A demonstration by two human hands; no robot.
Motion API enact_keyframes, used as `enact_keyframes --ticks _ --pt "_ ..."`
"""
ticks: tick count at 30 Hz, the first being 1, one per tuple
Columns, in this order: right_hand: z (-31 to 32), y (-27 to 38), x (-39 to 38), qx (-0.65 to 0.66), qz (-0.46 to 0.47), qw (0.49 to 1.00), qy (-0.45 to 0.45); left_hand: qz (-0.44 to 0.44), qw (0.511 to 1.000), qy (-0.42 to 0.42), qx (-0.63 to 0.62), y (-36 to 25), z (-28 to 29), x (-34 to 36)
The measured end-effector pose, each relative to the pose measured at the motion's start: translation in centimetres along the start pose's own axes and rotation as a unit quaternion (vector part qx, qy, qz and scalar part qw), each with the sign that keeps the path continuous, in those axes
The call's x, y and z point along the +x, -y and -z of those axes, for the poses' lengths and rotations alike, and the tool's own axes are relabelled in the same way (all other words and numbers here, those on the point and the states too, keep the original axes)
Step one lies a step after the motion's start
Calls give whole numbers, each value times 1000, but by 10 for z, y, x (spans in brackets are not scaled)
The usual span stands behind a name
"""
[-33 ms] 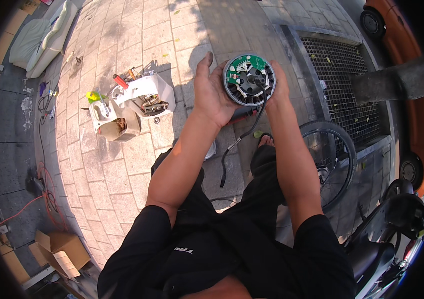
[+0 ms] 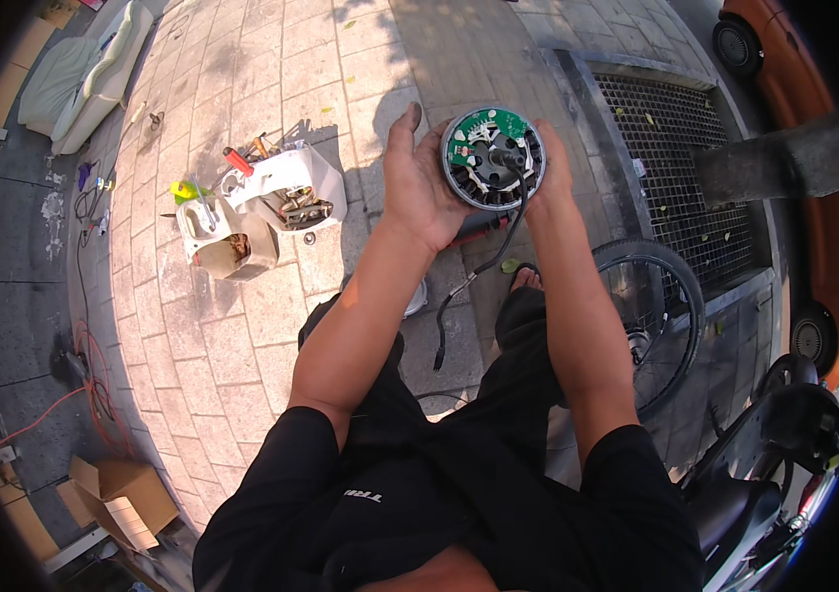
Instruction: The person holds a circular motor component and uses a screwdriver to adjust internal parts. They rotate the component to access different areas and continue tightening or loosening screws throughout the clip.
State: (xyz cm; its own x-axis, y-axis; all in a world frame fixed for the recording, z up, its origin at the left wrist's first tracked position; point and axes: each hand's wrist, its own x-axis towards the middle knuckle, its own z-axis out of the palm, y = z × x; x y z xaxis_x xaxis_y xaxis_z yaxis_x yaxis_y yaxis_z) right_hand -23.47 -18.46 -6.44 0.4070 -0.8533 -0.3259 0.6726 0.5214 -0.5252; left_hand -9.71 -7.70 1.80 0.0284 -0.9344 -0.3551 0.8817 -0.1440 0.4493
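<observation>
Held up in front of me is a round hub motor (image 2: 484,156). Its face shows a green circuit board (image 2: 509,123), a central shaft and dark windings along the lower rim. My left hand (image 2: 421,187) grips its left side, the thumb sticking up away from the rim. Around the right edge wraps my right hand (image 2: 555,168), its fingers mostly hidden behind the motor. A black cable (image 2: 484,264) leaves the shaft and hangs down to a plug between my legs. Behind the motor, a black and red object (image 2: 479,227) is partly covered.
Left on the paving stand two cut-open white jugs, one with tools (image 2: 303,202), another with brownish contents (image 2: 232,252). To the right lie a bicycle wheel (image 2: 698,296) and a floor grate (image 2: 681,148). A cardboard box (image 2: 138,493) and an orange cord (image 2: 44,414) are lower left.
</observation>
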Motion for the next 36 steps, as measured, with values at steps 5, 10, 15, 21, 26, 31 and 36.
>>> enact_keyframes --ticks 5,10,15,21,26,31,36 --pt "1 2 -5 -24 46 998 46 -5 1000 8 -2 -1 -2 -2" --pt "-6 1 -7 -69 83 994 -24 -7 1000 2 -16 1 -2 -2" --pt "-11 -1 -7 -55 72 996 -22 -5 1000 -6 -7 -1 -1 -3" --pt "-18 -3 -10 -39 50 997 -39 -4 1000 -17 5 -4 0 -3" --pt "-26 -3 -16 -35 38 998 -39 2 999 -32 11 -5 0 -3" --pt "-12 -6 -4 35 18 999 -32 17 999 -40 27 -5 -3 -4" --pt "-16 -6 -3 15 29 997 -71 20 998 -62 17 -5 -5 -4"
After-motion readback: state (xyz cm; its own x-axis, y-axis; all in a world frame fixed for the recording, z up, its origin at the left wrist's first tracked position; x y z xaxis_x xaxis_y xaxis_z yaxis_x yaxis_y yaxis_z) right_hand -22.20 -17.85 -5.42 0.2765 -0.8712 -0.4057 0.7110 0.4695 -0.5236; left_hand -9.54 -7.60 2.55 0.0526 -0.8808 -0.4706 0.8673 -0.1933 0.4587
